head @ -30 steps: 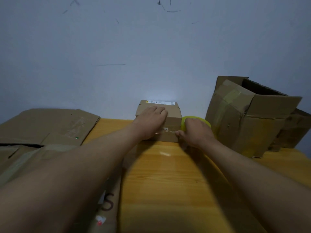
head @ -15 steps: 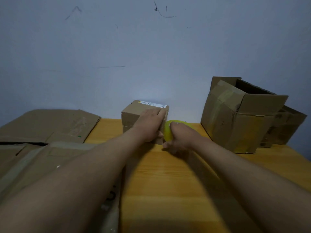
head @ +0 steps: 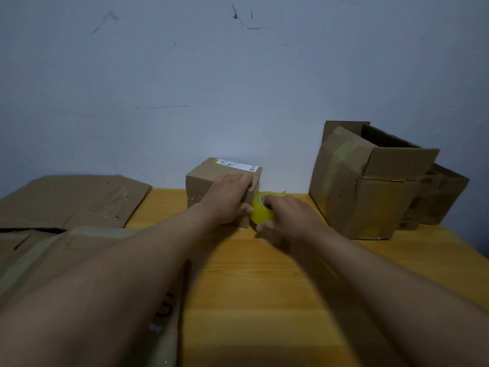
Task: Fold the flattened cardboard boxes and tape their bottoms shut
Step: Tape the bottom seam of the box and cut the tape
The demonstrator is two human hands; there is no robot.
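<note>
A small folded cardboard box (head: 205, 182) with a white label on its top stands at the far middle of the wooden table (head: 264, 287), against the wall. My left hand (head: 229, 197) lies over its near face and top, fingers straight, pressing it. My right hand (head: 287, 218) grips a yellowish roll of tape (head: 260, 211) held against the box's right near corner. Whether a strip of tape runs onto the box I cannot tell.
Flattened cardboard boxes (head: 71, 200) lie stacked on the left, reaching the near left edge. A large folded box (head: 370, 181) with taped seams and open flaps stands at the right, a smaller box (head: 439, 200) behind it. The wall rises directly behind the table.
The small box has been turned, so a corner now faces me. My right hand has brought the tape roll from behind the box round to its right near corner. My left hand stays on the box.
</note>
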